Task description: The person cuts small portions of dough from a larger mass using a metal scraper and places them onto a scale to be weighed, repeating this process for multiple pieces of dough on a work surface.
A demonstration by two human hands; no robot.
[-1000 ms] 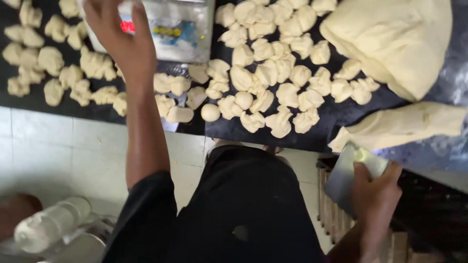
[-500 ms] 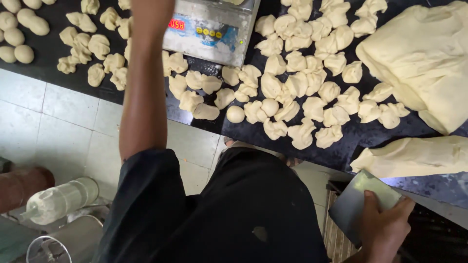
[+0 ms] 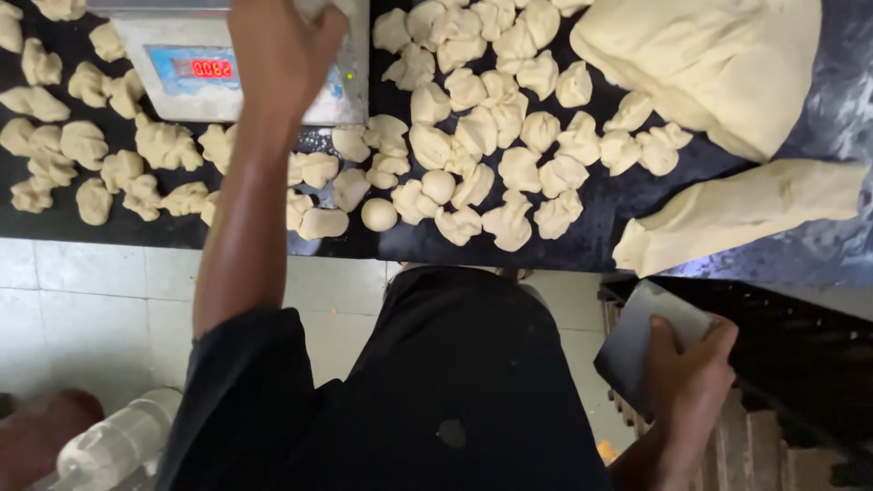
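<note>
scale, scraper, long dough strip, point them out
scale [image 3: 164, 100], head view, bare front left of its metal body
scraper [image 3: 641, 341], head view, flat blade above the right hand [image 3: 691, 382]
long dough strip [image 3: 746, 211], head view, middle of its top

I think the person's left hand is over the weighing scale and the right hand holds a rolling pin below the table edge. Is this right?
Not quite. In the head view the right hand holds a flat metal scraper, not a rolling pin, and it is below the table edge. The rest stands: the left hand is over the weighing scale.
</note>
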